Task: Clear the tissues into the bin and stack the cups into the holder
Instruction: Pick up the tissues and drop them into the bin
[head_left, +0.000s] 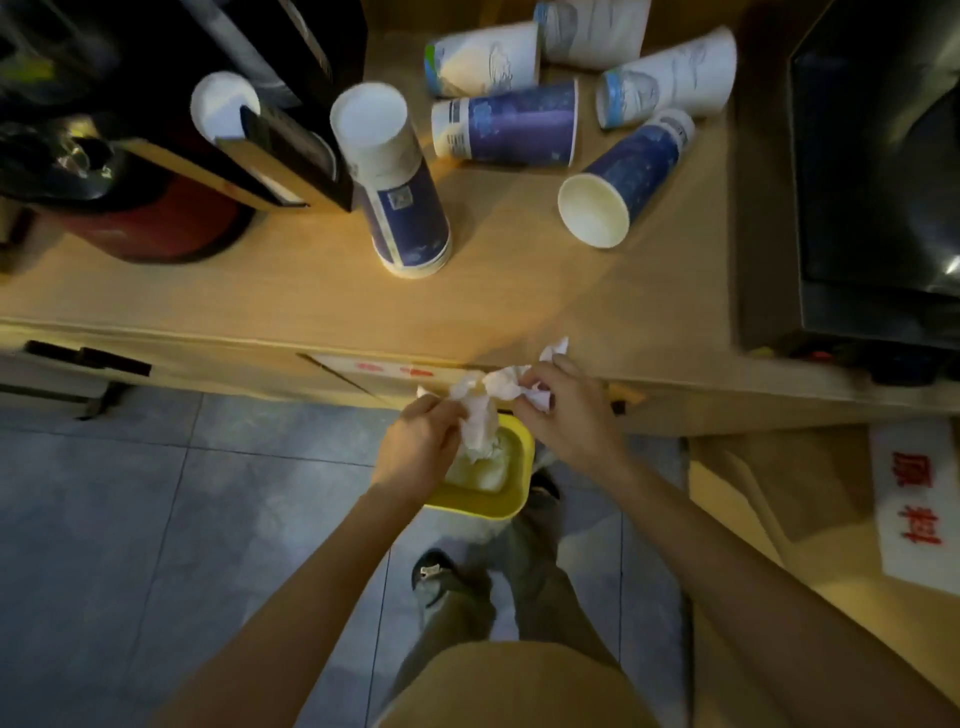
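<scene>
Both hands hover over a small yellow bin on the floor below the counter edge. My left hand grips a crumpled white tissue that hangs into the bin's mouth. My right hand clutches more crumpled tissue, some poking out behind its fingers. On the wooden counter an upside-down stack of blue paper cups stands upright. Several blue and white cups lie on their sides behind it, among them one blue cup and one with its open mouth facing me.
A dark cup holder with a white cup in it stands at the counter's back left, beside a red-based appliance. A dark machine fills the right side. Grey floor tiles, my legs and shoes lie below.
</scene>
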